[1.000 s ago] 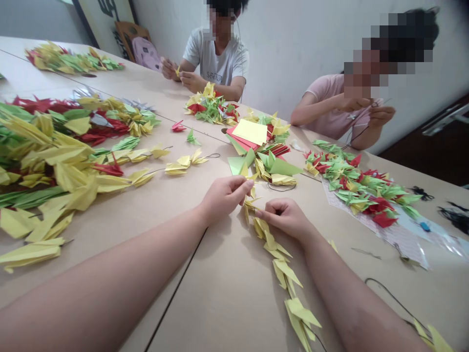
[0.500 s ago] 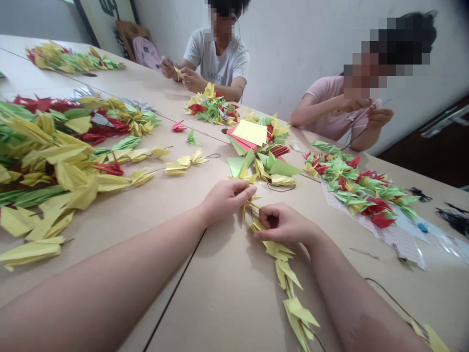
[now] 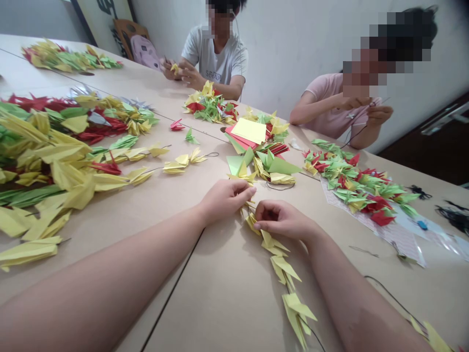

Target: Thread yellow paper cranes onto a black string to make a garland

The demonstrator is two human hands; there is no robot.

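Live at the table: the string of yellow paper cranes [image 3: 282, 264] runs down the tan table [image 3: 227, 303] toward the person; the left hand [image 3: 225, 199] pinches narrowly at the string's top end; the right hand [image 3: 280, 218] sits just beside it, fingers [image 3: 264, 226] curled against the cranes, grip impossible to call; beyond the string, a stack of red and yellow paper sheets [image 3: 249, 132] sits among green paper cranes [image 3: 278, 166]; farther beyond, two co-workers [image 3: 216, 58] work with their hands raised.

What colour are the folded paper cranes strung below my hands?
Yellow; the paper crane string shows best in the head view.
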